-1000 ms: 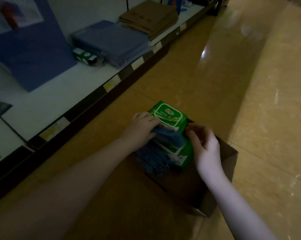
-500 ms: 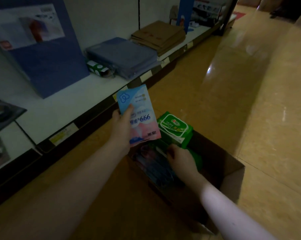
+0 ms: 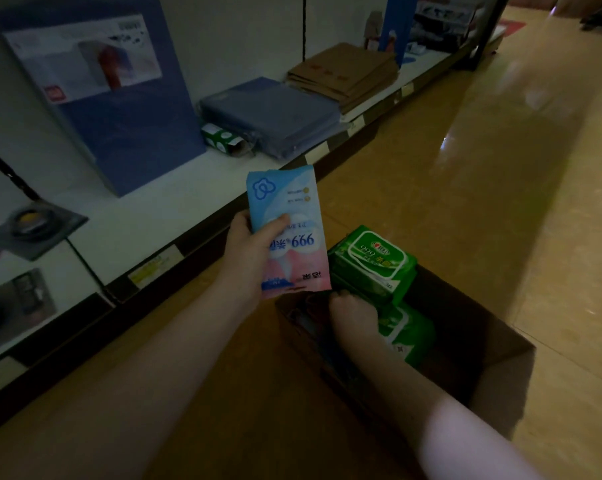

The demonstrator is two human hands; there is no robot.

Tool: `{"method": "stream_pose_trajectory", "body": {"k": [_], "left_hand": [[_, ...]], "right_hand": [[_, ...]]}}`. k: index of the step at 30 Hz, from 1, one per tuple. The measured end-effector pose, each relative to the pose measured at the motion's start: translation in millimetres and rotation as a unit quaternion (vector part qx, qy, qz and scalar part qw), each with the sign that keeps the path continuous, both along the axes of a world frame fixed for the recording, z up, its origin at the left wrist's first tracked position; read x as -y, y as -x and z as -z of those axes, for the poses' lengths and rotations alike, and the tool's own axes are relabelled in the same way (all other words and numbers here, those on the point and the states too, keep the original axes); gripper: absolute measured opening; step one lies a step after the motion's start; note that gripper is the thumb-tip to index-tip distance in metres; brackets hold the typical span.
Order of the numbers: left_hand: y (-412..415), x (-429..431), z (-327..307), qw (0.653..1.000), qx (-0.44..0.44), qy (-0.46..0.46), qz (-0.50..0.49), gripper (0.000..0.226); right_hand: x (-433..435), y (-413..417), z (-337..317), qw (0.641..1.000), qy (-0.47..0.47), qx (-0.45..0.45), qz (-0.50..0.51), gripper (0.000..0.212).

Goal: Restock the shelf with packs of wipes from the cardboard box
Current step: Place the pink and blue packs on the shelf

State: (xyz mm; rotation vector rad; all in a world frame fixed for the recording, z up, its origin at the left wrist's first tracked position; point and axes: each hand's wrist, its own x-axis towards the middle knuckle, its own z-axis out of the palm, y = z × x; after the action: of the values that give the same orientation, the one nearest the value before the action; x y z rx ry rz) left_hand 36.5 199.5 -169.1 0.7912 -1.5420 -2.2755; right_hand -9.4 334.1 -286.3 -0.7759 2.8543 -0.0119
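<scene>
My left hand [image 3: 245,252] grips a blue-and-pink pack of wipes [image 3: 289,230], held upright above the floor between the box and the white shelf [image 3: 136,220]. The open cardboard box [image 3: 500,362] stands on the floor at lower right. Two green packs of wipes lie in it, one raised at the far end [image 3: 375,261] and one lower [image 3: 408,336]. Dark blue packs [image 3: 310,327] fill its left side. My right hand [image 3: 355,315] is down inside the box, fingers curled between the green and dark blue packs; what it grips is hidden.
On the shelf stand a tall blue box [image 3: 126,109], a small green-and-white carton [image 3: 223,136], a stack of blue folded items [image 3: 271,112] and a brown stack [image 3: 344,71]. A dark tilted package [image 3: 33,226] lies at left. Tan floor [image 3: 500,168] stretches to the right.
My left hand has lifted the blue-and-pink pack out of the box and up toward the shelf. My right hand has dropped from the box's edge down among the packs.
</scene>
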Motion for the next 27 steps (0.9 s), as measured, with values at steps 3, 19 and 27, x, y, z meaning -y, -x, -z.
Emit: {"method": "stream_pose_trajectory", "body": {"k": [3, 19, 27], "left_hand": [[-1.9, -0.9, 0.8, 1.000, 0.003, -0.004, 0.004, 0.044], [3.3, -23.5, -17.0, 0.996, -0.019, -0.080, 0.014, 0.050], [-21.3, -13.2, -46.7, 0.999, -0.015, -0.028, -0.033, 0.038]], "right_hand": [[2.0, -0.8, 0.9, 1.000, -0.004, 0.003, -0.003, 0.027], [-60.7, -9.8, -89.4, 0.412, 0.676, 0.516, 0.328, 0.053], [-13.0, -0.4, -103.8, 0.490, 0.680, 0.485, 0.249, 0.039]]}}
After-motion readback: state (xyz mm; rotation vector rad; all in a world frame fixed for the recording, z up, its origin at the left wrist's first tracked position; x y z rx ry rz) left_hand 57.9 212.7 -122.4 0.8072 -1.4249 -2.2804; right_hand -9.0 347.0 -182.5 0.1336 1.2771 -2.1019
